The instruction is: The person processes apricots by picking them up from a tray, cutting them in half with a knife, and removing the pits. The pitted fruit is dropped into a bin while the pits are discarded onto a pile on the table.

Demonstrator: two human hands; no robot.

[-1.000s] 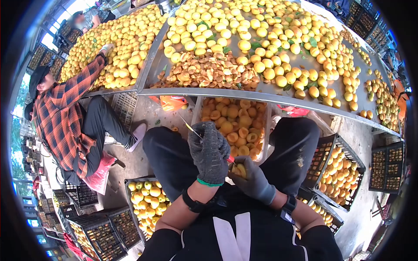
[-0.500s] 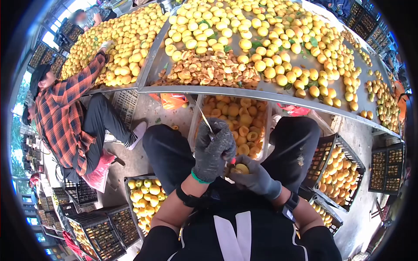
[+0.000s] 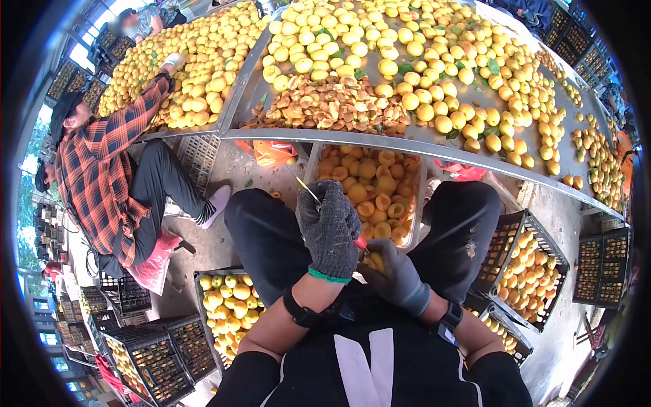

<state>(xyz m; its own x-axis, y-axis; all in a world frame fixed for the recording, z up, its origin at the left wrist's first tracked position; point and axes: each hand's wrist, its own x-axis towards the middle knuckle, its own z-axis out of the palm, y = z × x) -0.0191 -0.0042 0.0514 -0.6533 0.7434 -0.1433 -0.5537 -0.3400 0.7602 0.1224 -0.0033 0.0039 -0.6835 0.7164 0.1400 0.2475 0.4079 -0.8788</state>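
My left hand [image 3: 329, 227], in a dark grey knitted glove with a green cuff, is closed round a thin tool [image 3: 306, 186]. Its slim metal shaft sticks out at the upper left, and a red part [image 3: 360, 242] shows at the lower right of the fist. Close beside it, my right hand [image 3: 400, 278], in a smoother grey glove, holds a yellow apricot [image 3: 375, 261] in curled fingers. The red part lies right by this fruit; whether it touches cannot be made out. Beyond both hands, a crate [image 3: 415, 227] between my knees holds apricots, many of them open halves.
A metal table [image 3: 325, 136] bears many apricots [image 3: 441, 108] and a heap of brown pits or scraps [image 3: 332, 105]. Crates of apricots [image 3: 227, 308] [image 3: 532, 271] stand at both sides. A person in a checked shirt [image 3: 108, 156] reaches over the table at left.
My left fist has turned and shifted slightly right, and the tool's shaft shows shorter. The apricot in my right hand is turned and more covered by the fingers.
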